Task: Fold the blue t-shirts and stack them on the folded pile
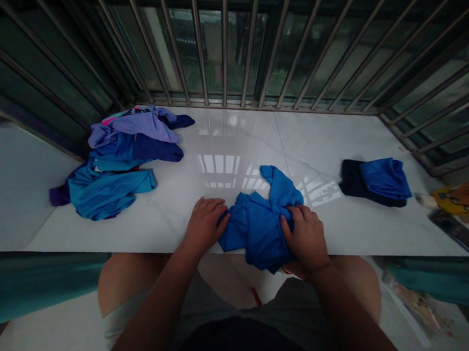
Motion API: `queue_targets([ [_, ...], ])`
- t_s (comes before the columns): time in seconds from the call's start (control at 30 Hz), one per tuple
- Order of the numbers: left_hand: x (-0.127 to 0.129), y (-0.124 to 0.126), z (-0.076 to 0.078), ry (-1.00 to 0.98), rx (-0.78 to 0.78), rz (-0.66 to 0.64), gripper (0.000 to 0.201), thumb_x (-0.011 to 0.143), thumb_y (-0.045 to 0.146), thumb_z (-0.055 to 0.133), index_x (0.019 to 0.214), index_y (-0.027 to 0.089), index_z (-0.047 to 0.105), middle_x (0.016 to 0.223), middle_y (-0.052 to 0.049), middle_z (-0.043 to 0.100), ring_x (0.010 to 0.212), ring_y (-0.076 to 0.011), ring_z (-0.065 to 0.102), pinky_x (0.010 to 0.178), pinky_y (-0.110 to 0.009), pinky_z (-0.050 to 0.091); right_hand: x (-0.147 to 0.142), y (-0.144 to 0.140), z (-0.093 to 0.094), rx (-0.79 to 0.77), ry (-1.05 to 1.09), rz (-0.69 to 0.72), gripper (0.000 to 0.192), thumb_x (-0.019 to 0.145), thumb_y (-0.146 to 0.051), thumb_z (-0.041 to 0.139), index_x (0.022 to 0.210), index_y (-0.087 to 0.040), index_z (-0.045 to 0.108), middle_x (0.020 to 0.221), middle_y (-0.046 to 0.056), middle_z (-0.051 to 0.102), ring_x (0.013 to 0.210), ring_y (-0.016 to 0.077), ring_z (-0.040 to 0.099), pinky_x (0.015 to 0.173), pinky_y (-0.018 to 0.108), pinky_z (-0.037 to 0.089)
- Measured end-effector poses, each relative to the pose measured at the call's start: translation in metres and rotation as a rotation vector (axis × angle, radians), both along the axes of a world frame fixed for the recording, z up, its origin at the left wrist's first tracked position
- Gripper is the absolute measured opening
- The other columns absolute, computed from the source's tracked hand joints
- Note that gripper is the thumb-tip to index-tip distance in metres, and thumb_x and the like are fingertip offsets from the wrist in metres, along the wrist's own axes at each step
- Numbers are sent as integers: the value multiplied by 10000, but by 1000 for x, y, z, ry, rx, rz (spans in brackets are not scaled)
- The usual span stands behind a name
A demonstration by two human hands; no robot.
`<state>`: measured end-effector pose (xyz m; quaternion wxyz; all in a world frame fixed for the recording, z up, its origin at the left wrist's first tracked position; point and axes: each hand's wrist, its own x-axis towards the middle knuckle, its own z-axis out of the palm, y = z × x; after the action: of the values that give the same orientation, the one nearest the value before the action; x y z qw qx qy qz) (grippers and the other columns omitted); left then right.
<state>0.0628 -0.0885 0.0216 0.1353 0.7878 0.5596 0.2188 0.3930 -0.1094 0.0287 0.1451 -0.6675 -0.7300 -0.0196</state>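
A crumpled bright blue garment (259, 221) lies at the near edge of a white glossy ledge (232, 144), part of it hanging over the edge. My left hand (204, 223) rests flat on the garment's left side, fingers together. My right hand (305, 236) is closed on a bunch of the fabric at its right side.
A heap of blue, purple and teal clothes (117, 164) lies at the left of the ledge. A folded dark and blue stack (376, 181) sits at the right. Metal window bars (226, 43) close off the back and right. A yellow printed item (464, 197) lies far right.
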Motion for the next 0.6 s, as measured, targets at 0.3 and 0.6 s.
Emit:
queue_targets([
  [0.3, -6, -71, -7, -60, -32, 11, 197, 1059, 190, 575, 1047, 268, 756, 1152, -107, 826, 1108, -328, 775, 1152, -590, 590, 6, -26, 27, -2, 11, 49, 442, 1117, -626, 592, 1235, -222, 727, 1213, 191, 760, 1115, 402, 706, 975, 562, 578],
  [0.6, -20, -115, 57, -809, -220, 456, 383, 1127, 656, 554, 1081, 287, 646, 1047, -80, 807, 1083, -304, 828, 928, -454, 688, -36, -9, 8, -166, 131, 344, 381, 1124, -385, 593, 1457, -259, 731, 1245, 119, 834, 1204, 347, 741, 1267, 622, 436],
])
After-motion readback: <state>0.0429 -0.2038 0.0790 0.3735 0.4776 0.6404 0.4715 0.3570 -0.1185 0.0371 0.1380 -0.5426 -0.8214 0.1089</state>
